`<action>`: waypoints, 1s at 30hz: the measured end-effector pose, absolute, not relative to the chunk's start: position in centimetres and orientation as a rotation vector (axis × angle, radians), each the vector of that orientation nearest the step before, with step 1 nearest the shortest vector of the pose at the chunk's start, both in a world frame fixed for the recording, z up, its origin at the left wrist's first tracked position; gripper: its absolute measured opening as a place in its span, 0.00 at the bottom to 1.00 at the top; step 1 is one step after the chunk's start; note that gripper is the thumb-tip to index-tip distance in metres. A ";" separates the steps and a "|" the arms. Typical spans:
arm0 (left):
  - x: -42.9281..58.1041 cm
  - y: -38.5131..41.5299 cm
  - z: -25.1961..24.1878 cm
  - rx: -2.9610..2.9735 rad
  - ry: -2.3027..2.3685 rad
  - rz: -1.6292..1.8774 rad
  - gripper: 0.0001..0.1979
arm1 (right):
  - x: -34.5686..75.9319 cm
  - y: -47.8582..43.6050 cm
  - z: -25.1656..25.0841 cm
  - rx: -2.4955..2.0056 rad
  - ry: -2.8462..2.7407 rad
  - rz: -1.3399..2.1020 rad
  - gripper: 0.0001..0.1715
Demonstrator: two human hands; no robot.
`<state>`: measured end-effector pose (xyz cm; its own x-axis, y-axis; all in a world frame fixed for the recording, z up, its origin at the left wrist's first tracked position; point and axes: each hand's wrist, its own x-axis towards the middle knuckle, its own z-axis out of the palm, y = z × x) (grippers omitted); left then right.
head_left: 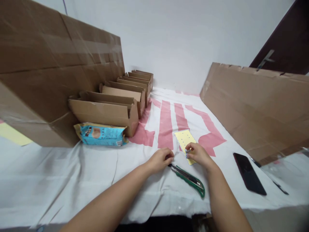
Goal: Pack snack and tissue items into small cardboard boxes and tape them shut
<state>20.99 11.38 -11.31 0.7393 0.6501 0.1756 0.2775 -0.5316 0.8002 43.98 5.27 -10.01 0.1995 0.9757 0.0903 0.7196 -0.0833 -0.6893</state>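
My left hand (161, 160) is closed, fingers curled toward the thumb, beside the tip of a green utility knife (189, 180); what it pinches, if anything, is hidden. The knife lies slantwise on the cloth, between my forearms. Over the lower part of a yellow, cracker-like rectangle (182, 137) with dots and a scalloped edge is my right hand (199, 155). Its thumb and forefinger are bent toward each other around a small pale, blue-edged bit that I cannot make out. The yellow piece lies flat on the cloth.
Several open cardboard boxes (103, 111) stand in a row at left, against a tall cardboard panel (60, 48). A blue snack packet (102, 134) leans before the nearest box. A black phone (249, 174) lies at right, near another cardboard panel (256, 106). White-and-pink cloth (135, 167) covers the table.
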 end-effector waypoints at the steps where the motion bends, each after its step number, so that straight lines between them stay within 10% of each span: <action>1: 21.0 11.4 -11.4 2.136 0.697 0.593 0.06 | 44.0 5.2 -10.0 -1.869 -1.622 0.557 0.15; 30: 20.9 11.3 -11.0 2.142 0.698 0.585 0.06 | 44.1 7.5 -12.7 -2.037 -1.276 0.287 0.03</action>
<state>20.87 11.26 -11.00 0.7420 0.6479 0.1721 0.2826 -0.5351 0.7961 44.10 7.52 -12.75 0.4888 0.8551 0.1728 0.6984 -0.2649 -0.6649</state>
